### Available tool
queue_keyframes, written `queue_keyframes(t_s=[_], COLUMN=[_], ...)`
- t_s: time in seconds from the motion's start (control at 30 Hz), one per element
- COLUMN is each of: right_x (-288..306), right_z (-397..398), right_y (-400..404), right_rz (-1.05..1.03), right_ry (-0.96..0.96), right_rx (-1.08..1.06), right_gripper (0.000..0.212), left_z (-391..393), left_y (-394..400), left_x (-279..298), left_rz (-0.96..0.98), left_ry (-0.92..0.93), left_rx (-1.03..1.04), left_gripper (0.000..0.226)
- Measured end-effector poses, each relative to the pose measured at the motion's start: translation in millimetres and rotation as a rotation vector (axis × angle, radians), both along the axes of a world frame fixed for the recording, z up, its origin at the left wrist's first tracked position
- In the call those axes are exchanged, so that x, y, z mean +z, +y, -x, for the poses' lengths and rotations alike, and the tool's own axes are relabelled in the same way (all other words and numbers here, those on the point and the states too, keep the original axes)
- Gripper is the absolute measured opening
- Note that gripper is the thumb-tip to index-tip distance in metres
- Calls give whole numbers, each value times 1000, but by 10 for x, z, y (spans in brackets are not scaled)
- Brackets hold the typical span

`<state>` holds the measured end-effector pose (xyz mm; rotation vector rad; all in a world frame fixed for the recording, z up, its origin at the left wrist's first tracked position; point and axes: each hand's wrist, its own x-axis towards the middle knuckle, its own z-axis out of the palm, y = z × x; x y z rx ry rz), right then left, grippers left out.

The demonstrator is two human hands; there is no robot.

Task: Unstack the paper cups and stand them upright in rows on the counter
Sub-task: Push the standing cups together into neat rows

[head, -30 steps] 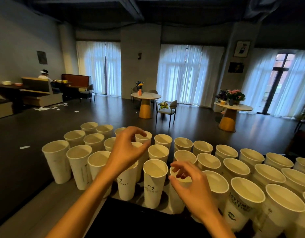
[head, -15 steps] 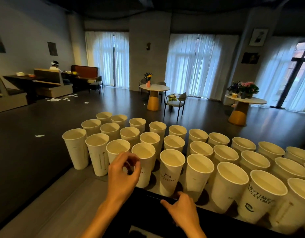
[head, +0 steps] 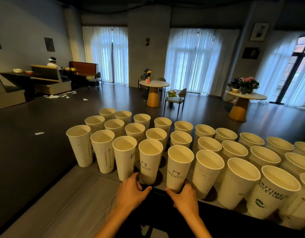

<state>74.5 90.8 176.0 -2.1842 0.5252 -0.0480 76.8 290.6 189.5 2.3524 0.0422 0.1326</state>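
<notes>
Left hand (head: 131, 191) curled at base of sketch-printed paper cup (head: 149, 162); right hand (head: 184, 197) gripping neighbouring cup (head: 178, 169) at 3 o'clock, upright on counter (head: 90, 194).

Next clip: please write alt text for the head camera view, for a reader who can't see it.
Dozens of tall white paper cups stand upright in rows on a dark counter. At the near edge, the left hand touches the base of one front-row cup and the right hand cradles the base of another. Behind is a dim cafe room with curtained windows.
</notes>
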Motion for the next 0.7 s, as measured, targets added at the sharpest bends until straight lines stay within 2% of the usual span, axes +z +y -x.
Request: queue_keyframes(t_s=[0.17, 0.7], right_x=[-5, -18], right_z=[20, 86], right_y=[40, 76], right_rz=[-14, 8], right_ry=[-74, -138], right_rx=[-7, -33], right_gripper=[78, 80], left_z=[-210, -307], left_y=[-66, -24], left_x=[12, -50], left_rz=[-136, -133], left_ry=[-45, -57], left_rx=[9, -63], left_gripper=[79, 77])
